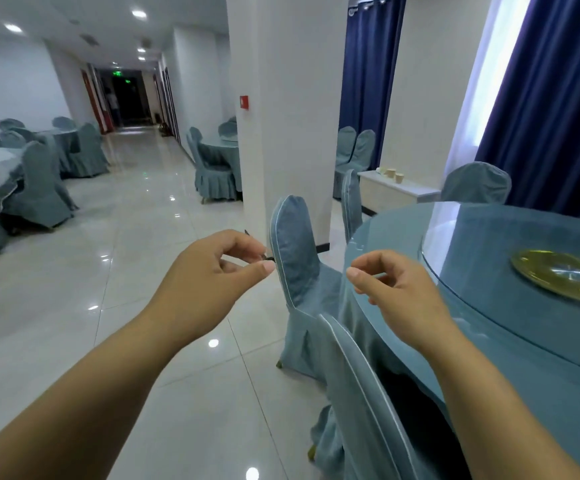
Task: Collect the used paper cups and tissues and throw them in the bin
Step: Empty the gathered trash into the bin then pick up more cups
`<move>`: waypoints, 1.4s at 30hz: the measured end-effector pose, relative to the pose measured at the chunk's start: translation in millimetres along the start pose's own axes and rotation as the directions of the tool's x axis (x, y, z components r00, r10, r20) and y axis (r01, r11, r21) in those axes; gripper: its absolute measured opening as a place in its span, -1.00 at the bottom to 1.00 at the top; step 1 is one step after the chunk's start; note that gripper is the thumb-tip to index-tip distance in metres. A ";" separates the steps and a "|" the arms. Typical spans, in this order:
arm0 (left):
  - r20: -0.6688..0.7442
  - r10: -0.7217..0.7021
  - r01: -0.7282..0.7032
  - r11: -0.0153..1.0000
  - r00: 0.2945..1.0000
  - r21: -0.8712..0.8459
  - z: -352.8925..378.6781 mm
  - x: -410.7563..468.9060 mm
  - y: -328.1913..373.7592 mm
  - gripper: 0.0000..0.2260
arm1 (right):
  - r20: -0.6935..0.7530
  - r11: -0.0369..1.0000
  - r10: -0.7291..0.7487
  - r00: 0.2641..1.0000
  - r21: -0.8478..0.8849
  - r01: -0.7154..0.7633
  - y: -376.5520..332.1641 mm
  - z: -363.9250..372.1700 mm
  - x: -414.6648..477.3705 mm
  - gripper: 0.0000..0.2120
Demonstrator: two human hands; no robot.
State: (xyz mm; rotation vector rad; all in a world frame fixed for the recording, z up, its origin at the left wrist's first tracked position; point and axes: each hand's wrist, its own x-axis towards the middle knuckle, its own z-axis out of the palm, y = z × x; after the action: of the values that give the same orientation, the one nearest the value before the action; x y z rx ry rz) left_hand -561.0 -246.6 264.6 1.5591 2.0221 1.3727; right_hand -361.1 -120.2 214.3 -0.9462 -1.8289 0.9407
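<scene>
Several used paper cups (395, 174) stand on a low white cabinet (385, 195) against the far wall, behind the chairs. My left hand (212, 278) is raised in front of me and pinches a small dark thing (268, 258) between thumb and forefinger. My right hand (396, 289) is raised beside it, over the edge of the round table, with curled fingers and nothing visible in it. The cups are far beyond both hands. No tissues and no bin are in view.
A round blue table (402, 341) with a glass turntable (461, 244) and a gold plate (558, 277) is at the right. Covered chairs (299, 268) ring it. A white pillar (288, 116) stands ahead. Shiny tiled floor (125, 254) runs left to a corridor.
</scene>
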 end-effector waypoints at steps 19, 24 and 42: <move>0.200 0.230 -0.250 0.965 0.952 0.080 -137.5 397.4 -226.7 -0.88 | 0.051 0.928 -0.060 0.997 -0.366 0.075 -26.8 258.5 336.5 -0.90; 0.249 0.282 -0.307 0.949 0.927 0.066 -133.5 509.6 -272.2 -0.88 | 0.053 0.876 -0.029 0.998 -0.480 0.051 -3.0 290.9 431.7 -0.84; 0.306 0.356 -0.378 0.926 0.883 0.015 -95.9 944.9 -416.4 -0.86 | -0.063 0.844 -0.061 0.996 -0.537 0.018 54.7 419.4 851.7 -0.83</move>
State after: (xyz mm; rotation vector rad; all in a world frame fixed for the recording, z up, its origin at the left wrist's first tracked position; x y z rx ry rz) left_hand -1264.3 514.4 306.4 2.1241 1.6713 1.0930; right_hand -1028.6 551.0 304.2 -1.2535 -2.0784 0.3482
